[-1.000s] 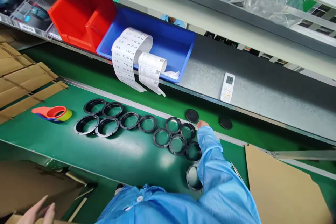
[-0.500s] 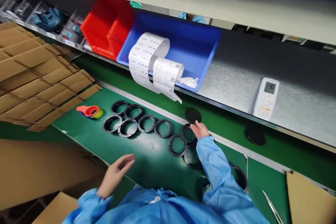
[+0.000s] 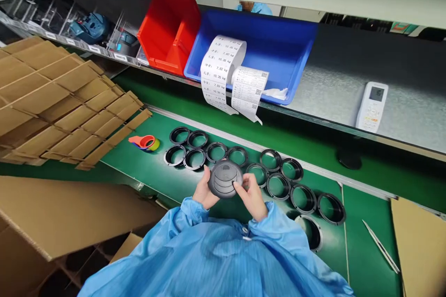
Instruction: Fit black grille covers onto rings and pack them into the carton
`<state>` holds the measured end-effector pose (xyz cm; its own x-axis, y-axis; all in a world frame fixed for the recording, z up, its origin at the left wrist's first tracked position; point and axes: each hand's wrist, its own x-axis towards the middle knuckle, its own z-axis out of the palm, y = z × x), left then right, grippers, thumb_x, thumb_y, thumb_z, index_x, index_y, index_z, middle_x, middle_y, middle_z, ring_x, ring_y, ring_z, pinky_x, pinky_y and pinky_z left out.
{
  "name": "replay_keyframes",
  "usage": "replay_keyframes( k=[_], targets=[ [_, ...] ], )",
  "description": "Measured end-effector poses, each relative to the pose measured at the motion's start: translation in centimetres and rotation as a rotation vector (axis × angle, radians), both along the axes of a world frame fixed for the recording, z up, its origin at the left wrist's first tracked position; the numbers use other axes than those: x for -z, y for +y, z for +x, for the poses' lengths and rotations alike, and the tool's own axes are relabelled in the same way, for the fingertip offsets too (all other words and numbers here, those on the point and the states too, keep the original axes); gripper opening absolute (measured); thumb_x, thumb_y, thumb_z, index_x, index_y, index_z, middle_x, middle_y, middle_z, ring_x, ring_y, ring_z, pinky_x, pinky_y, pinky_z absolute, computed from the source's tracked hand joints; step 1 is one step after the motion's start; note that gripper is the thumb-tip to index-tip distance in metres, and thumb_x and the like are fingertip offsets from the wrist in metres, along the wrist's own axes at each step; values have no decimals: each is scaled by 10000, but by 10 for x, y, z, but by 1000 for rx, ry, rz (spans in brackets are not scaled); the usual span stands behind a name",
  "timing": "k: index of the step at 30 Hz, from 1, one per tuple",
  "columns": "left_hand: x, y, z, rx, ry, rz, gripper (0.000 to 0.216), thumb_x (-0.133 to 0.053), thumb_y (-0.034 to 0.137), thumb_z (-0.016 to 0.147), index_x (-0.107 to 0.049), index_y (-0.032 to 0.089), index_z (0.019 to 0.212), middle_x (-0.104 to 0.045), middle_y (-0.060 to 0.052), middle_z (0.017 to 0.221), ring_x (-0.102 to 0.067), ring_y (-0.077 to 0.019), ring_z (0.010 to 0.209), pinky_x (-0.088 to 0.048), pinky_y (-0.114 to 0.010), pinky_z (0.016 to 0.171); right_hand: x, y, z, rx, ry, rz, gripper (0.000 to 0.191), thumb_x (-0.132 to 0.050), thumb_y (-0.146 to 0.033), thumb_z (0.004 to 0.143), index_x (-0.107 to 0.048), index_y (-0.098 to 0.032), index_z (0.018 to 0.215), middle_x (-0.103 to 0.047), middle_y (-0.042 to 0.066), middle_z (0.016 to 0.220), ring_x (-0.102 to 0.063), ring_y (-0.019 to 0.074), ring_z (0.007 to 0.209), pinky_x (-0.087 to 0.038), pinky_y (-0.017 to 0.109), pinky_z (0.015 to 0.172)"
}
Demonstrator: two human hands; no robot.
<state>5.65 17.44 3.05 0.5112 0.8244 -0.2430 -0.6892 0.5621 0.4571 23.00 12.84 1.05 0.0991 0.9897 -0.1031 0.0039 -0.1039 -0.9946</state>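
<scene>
Both my hands hold a round dark grey cap (image 3: 225, 179) with ribbed slots, just above the green mat (image 3: 156, 174). My left hand (image 3: 204, 191) grips its left edge from below, fingers curled. My right hand (image 3: 251, 194) pinches its right edge with thumb and fingers. Behind and to the right of the cap, several black plastic rings (image 3: 278, 184) lie flat in rows on the mat. One more ring (image 3: 310, 232) lies nearer me, at my right sleeve.
Cardboard dividers (image 3: 59, 102) are stacked at left, with an open carton (image 3: 69, 222) below. A tape roll (image 3: 144, 142) lies by the rings. Red bin (image 3: 169, 32), blue bin (image 3: 278, 51) with paper labels (image 3: 219, 74) and a white remote (image 3: 371, 106) sit on the shelf. Tweezers (image 3: 380, 246) lie at right. A black disc (image 3: 349, 159) lies further back.
My right hand came back from the far rings with the grey cap and my left hand rose to meet it. The camera view shifted right and down.
</scene>
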Motion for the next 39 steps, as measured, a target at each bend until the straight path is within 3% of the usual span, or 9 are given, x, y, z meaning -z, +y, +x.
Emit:
replay_keyframes(
  k=[2, 4, 8, 15, 21, 27, 34, 39],
  targets=[
    [-4, 1, -6, 45, -21, -29, 698, -449, 694, 925, -585, 194, 1392, -636, -139, 1372, -467, -335, 1397, -298, -557, 1208, -10, 1, 4, 89, -365, 253, 452, -627, -545, 905, -628, -239, 1239, -570, 110, 1189, -540, 270, 1151, -501, 498, 1025],
    [-9, 0, -11, 75, -45, -42, 736, -425, 732, 907, -630, 171, 1338, -655, -145, 1342, -470, -344, 1392, -303, -567, 1202, -17, 0, 5, 100, -564, 390, 450, -591, -487, 947, -594, -287, 1350, -486, 119, 1310, -454, 293, 1272, -423, 531, 1113],
    [-17, -8, -21, 94, -68, -22, 690, -421, 680, 942, -617, 159, 1349, -654, -157, 1338, -467, -351, 1393, -302, -584, 1194, -21, -3, 1, 34, -571, 486, 507, -558, -391, 983, -475, -315, 1478, -406, 115, 1355, -456, 258, 1280, -458, 468, 1100],
    [-21, -31, -30, 144, -57, -49, 723, -404, 720, 916, -439, 297, 1501, -556, -142, 1461, -496, -384, 1360, -341, -678, 1121, -19, -8, -3, -131, -680, 596, 387, -490, -365, 1011, -600, -356, 1382, -308, 74, 1501, -330, 298, 1366, -432, 518, 1099],
    [-23, -52, -23, 107, 54, -56, 775, -442, 729, 883, -319, 361, 1554, -508, -154, 1499, -545, -399, 1302, -397, -707, 1059, -17, -6, 2, -250, -698, 640, 392, -395, -408, 1031, -704, -283, 1239, -364, 80, 1496, -262, 316, 1401, -327, 566, 1171],
    [-24, -63, -11, 78, 145, -71, 852, -453, 744, 862, -266, 324, 1579, -536, -204, 1453, -602, -422, 1219, -438, -721, 999, -15, 2, 7, -379, -543, 571, 608, -247, -535, 1047, -772, -230, 1066, -466, 88, 1456, -245, 302, 1416, -286, 547, 1194],
    [-26, -64, -5, 58, 162, -105, 909, -441, 782, 834, -275, 286, 1577, -615, -250, 1330, -638, -462, 1137, -494, -723, 871, -16, -8, 16, -291, -104, 311, 743, -126, -639, 1023, -772, -281, 1103, -565, 57, 1398, -439, 246, 1335, -326, 487, 1181],
    [-22, -61, -3, 56, 198, -164, 892, -446, 793, 823, -372, 260, 1534, -648, -248, 1271, -675, -457, 1052, -504, -717, 837, -6, -16, 21, -251, -37, 212, 777, -120, -693, 999, -758, -272, 1138, -582, 70, 1381, -474, 250, 1314, -321, 489, 1180]
  ],
)
